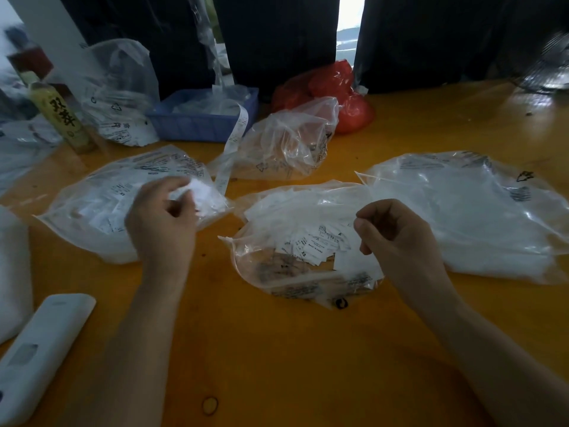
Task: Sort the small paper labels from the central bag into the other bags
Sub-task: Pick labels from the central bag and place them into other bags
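The central clear bag [295, 272] lies open on the orange table [277, 349], with several small white printed labels [314, 245] inside. My left hand [163, 217] hovers over the left clear bag [92, 208] and pinches a small bunch of white labels [200, 191] at its fingertips. My right hand [397, 238] rests at the right side of the central bag, fingers curled; whether it holds a label is hidden. A large right clear bag [480, 211] is full of white labels. Another clear bag [286, 143] stands behind the central one.
A blue basket [200, 121] with a trailing label strip [231, 146] sits at the back. A red bag [332, 87], a bottle [61, 115] and another clear bag [120, 94] stand nearby. A white remote-like device [37, 352] lies at front left.
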Available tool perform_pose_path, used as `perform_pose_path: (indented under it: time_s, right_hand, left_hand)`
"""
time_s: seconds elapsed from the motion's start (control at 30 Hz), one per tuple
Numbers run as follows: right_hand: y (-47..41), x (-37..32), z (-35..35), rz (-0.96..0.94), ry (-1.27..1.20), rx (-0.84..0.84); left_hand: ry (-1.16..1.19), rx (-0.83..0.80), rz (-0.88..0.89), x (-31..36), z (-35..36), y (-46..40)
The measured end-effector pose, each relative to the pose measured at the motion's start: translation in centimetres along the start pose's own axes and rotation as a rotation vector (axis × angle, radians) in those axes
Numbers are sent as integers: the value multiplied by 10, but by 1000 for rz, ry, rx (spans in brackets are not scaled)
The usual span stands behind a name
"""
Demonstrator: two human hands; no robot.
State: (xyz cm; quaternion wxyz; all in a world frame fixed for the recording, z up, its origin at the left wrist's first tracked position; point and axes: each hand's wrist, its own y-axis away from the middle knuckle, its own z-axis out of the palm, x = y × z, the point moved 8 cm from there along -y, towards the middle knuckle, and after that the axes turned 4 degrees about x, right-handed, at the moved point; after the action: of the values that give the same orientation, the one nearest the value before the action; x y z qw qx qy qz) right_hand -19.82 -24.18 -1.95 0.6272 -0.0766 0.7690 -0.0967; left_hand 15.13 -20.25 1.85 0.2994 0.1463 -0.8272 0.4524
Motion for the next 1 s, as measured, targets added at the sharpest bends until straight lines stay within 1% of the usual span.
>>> perform_pose_path:
  time_s: [0.07, 0.1, 0.17, 0.27, 0.37, 0.43, 0.5, 0.57, 0.63, 0.7, 0.8, 0.93, 1.0]
  right_hand:
    - [0, -1, 2, -9, 28, -12]
    - [1, -2, 3, -17, 47, -13]
    - [1, -4, 3, -36, 82, -8]
    - [0, -3, 0, -50, 107, 1]
    - [-3, -3, -5, -70, 162, 28]
    - [-5, -4, -11, -105, 248, 75]
    - [-9, -11, -22, -171, 391, 157]
    - [-16, -18, -38, -220, 609, 241]
    - [-28, -15, -56, -175, 855, 279]
    - [-40, -5, -73, -85, 1065, 253]
    - [-49, 7, -94, 16, 1318, 181]
    - [-48, 22, -103, 207, 1486, 54]
    - [-50, 24, -103, 201, 1475, 50]
  left_hand:
    - [-236, 65, 25, -23, -15, -18]
    - [-317, 56, 0, -36, -18, -24]
    - [-440, -15, -57, -56, -17, -29]
    - [-595, -105, -44, -62, -8, -27]
    - [-703, -126, -52, -58, -4, -25]
    - [-746, -144, -88, -59, -3, -23]
    - [-776, -166, -118, -63, -2, -21]
    - [-787, -183, -147, -67, -3, -20]
    - [-779, -207, -181, -71, -3, -20]
    - [-767, -209, -201, -71, -3, -19]
    - [-744, -189, -199, -65, -2, -18]
    - [-643, -145, -124, -42, 4, -11]
    - [-537, -135, -57, -20, 12, -1]
